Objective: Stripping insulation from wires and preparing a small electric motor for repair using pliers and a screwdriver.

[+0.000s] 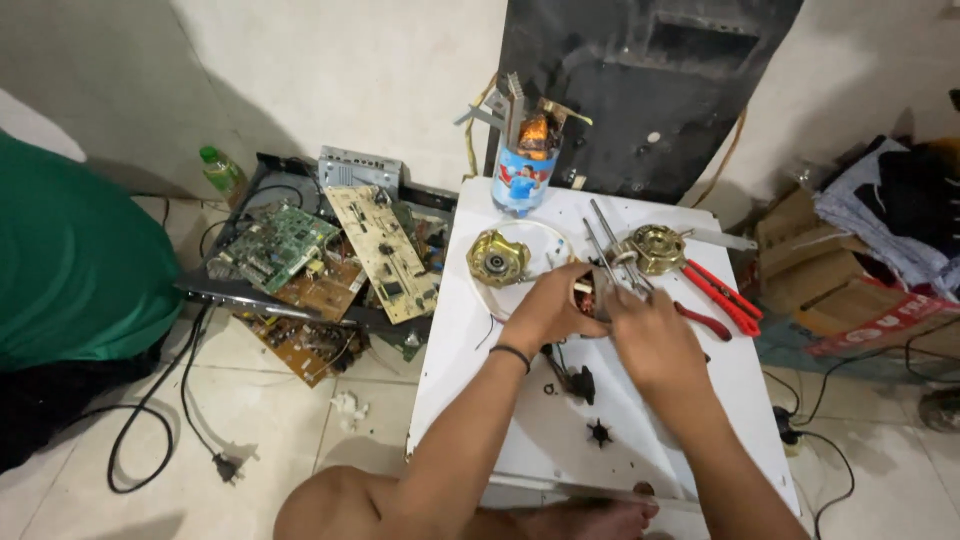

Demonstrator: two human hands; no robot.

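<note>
Pale floor tiles (280, 430) and a white wall framed what I saw through the head camera. At nine o'clock a person in a green shirt (70, 260) sat at the frame's edge, with a black cable and plug (226, 466) trailing across the floor at about seven o'clock. Toward ten o'clock lay a dark tray heaped with circuit boards (330, 260), a green plastic bottle (221, 172) standing just behind them by the wall. Right of that stood the white tabletop (520, 440). At twelve o'clock on it a printed cup (522, 180) held tools upright, and just below it a brass-coloured motor cover (497, 258) rested on a white disc. At the centre my left hand (549, 310), a dark band on its wrist, was closed around a small motor core (590, 297) with copper windings, held just above the tabletop. My right hand (650, 335) pressed against the same motor core from the other side, fingers curled on it; thin metal rods rose beside it. At one o'clock a second brass motor housing (655, 248) lay near red-handled pliers (725, 300). At three o'clock cardboard boxes (810, 270) and piled cloth sat on the floor.
</note>
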